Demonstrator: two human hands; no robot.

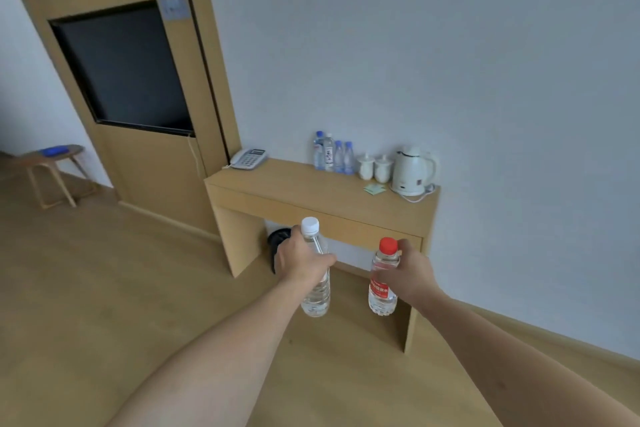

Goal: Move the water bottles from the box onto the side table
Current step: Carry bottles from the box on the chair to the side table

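The left hand (302,262) grips a clear white-capped plastic water bottle (316,291) by its upper body, and the right hand (408,274) grips a clear red-capped, red-labelled water bottle (382,291), both upright in the air, short of the light wooden side table (277,191) at 12 o'clock. On its top, four small clear bottles (333,156) stand at 12, two white lidded cups (374,167) and a white electric kettle (414,170) at 1, a grey desk telephone (248,159) at 11. A black round object (277,239) sits under the table behind the left hand.

I face a pale grey wall (450,45) above a wood floor (86,288); a dark television (121,69) sits in wooden panelling, a stool (52,170) far left.
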